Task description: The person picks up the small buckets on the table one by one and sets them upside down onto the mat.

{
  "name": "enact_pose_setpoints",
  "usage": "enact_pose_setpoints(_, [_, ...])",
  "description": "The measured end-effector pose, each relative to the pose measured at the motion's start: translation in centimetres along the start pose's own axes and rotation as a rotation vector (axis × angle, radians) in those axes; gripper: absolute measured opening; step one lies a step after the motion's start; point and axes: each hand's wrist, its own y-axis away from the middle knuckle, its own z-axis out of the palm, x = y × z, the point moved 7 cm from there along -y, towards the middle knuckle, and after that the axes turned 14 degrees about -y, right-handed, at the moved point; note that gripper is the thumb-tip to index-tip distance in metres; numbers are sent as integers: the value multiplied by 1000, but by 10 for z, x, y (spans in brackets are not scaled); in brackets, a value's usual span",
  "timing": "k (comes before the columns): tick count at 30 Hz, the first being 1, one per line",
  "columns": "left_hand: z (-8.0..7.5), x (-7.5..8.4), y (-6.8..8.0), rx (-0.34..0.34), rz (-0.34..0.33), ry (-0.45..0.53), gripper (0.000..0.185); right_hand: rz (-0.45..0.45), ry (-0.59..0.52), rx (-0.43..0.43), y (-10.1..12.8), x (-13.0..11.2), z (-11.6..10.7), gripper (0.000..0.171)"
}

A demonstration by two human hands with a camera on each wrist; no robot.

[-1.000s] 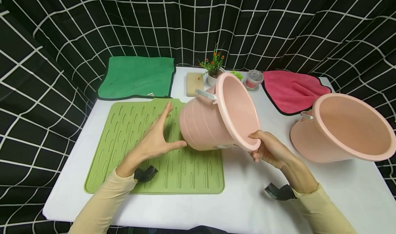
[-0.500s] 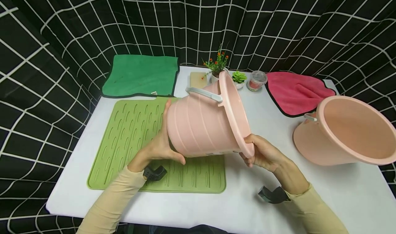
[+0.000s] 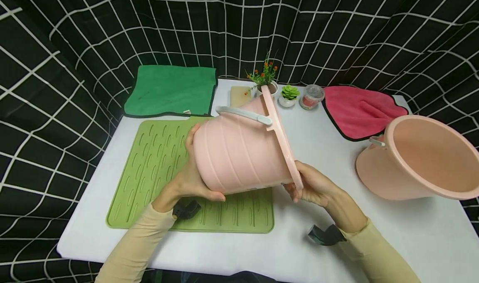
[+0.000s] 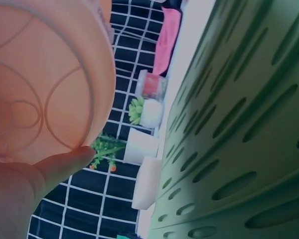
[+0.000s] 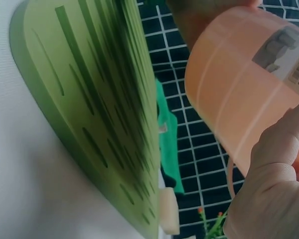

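Observation:
A pink bucket (image 3: 239, 150) is held tilted on its side above the green ribbed mat (image 3: 149, 171), its mouth facing right. My left hand (image 3: 187, 181) grips the closed bottom end, thumb below and fingers at the far side. In the left wrist view, a digit of that hand (image 4: 55, 172) lies along the edge of the bucket's base (image 4: 65, 109). My right hand (image 3: 314, 185) holds the lower part of the rim; its fingers are partly hidden. The grey handle (image 3: 245, 114) lies across the upper side. A printed label (image 5: 284, 57) shows on the wall in the right wrist view.
A second pink bucket (image 3: 393, 173) lies tilted at the right. Along the back are a green cloth (image 3: 170, 91), a beige block (image 3: 239, 95), a flowering plant (image 3: 265, 76), a succulent (image 3: 289, 95), a clear jar (image 3: 312, 96) and a red cloth (image 3: 359, 110).
My left hand has come from apart to holding the bucket's bottom. The bucket has moved left over the mat, its mouth turning away from view; my right hand has kept the rim.

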Motion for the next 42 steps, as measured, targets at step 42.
enact_pose_setpoints(42, [-142,22,30,7,-194,-511,151,-358,723,653,65,-62,-24,45])
